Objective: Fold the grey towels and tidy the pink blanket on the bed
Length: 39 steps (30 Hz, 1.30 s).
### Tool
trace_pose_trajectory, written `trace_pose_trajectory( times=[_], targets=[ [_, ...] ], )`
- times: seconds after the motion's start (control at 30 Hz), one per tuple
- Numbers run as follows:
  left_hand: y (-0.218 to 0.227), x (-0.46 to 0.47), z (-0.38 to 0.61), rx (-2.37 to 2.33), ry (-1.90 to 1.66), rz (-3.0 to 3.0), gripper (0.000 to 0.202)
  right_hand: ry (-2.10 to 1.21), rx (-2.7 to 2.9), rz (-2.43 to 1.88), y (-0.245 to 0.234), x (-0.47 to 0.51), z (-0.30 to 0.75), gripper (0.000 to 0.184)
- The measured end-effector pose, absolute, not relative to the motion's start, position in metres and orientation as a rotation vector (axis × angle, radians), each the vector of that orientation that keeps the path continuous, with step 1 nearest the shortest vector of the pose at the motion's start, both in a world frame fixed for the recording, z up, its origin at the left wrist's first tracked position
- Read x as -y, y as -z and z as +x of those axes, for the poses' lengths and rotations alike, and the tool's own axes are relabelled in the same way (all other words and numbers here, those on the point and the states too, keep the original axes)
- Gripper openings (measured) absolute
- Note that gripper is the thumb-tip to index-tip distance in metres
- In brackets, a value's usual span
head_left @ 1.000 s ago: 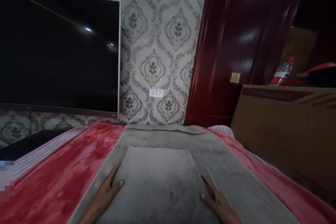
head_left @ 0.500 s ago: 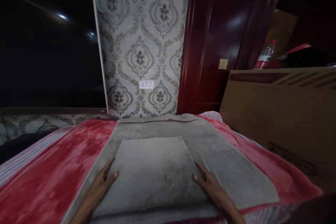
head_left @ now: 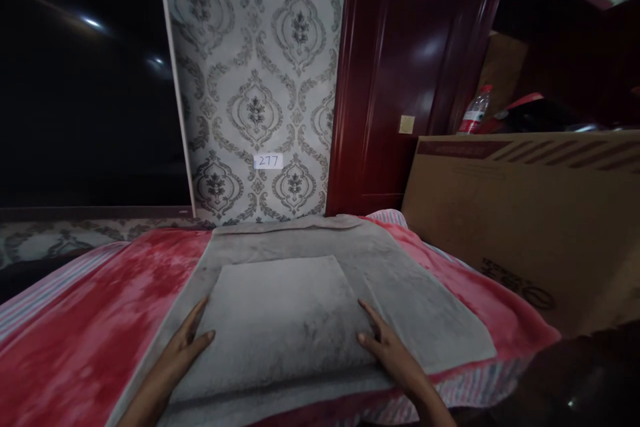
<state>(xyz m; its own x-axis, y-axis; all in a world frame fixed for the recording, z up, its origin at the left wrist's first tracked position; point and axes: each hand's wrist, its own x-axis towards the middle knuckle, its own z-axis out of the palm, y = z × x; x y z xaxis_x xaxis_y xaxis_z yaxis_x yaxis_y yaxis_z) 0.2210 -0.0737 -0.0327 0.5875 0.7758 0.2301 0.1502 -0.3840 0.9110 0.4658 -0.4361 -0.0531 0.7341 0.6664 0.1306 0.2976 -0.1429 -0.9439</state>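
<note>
A grey towel (head_left: 425, 307) lies spread on a red blanket (head_left: 95, 320), with a folded grey panel (head_left: 285, 313) lying on top of its middle. My left hand (head_left: 187, 343) rests flat at the panel's left edge, fingers stretched out. At the panel's right edge my right hand (head_left: 387, 343) lies flat with its fingers apart. Neither hand holds anything.
A dark television screen (head_left: 85, 87) stands against the patterned wallpaper (head_left: 260, 80), which carries a small label reading 277 (head_left: 269, 161). A dark red wooden door frame (head_left: 395, 80) rises at the right. A large cardboard box (head_left: 520, 213) stands beside the bed, with a plastic bottle (head_left: 474, 112) behind it.
The view has shifted right and downward, so the towel's near edge and more of the box show. Both hands have stayed flat at the folded panel's sides.
</note>
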Motion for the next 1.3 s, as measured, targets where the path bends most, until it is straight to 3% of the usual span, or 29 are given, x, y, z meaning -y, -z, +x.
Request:
trace_pose_trajectory(
  times=[0.3, 0.47, 0.67, 0.87, 1.03, 1.17, 1.3],
  targets=[
    [0.018, 0.098, 0.181, -0.677, -0.599, 1.844, 0.083, -0.348, 0.759, -1.728, 0.05, 0.441, 0.46, 0.098],
    [0.013, 0.106, 0.18, -0.663, -0.586, 1.911, 0.069, -0.259, 0.713, -1.752, 0.06, 0.436, 0.461, 0.083],
    [0.01, 0.105, 0.186, -0.673, -0.491, 2.13, 0.075, -0.122, 0.777, -1.811, 0.064, 0.441, 0.457, 0.067],
    [0.022, 0.096, 0.185, -0.748, -0.489, 2.371, 0.072, -0.135, 0.773, -1.948, 0.059, 0.451, 0.455, 0.068],
    [0.009, 0.118, 0.2, -1.129, -0.612, 2.728, 0.067, 0.126, 0.819, -2.258, 0.036, 0.444, 0.453, 0.05],
    [0.0, 0.183, 0.246, -0.615, -0.628, 2.972, 0.053, 0.35, 0.941, -2.263, 0.024, 0.422, 0.446, 0.053],
    [0.019, 0.239, 0.282, -0.299, -0.365, 3.036, 0.061, 0.242, 1.049, -2.373, 0.041, 0.411, 0.431, 0.058]
  ],
)
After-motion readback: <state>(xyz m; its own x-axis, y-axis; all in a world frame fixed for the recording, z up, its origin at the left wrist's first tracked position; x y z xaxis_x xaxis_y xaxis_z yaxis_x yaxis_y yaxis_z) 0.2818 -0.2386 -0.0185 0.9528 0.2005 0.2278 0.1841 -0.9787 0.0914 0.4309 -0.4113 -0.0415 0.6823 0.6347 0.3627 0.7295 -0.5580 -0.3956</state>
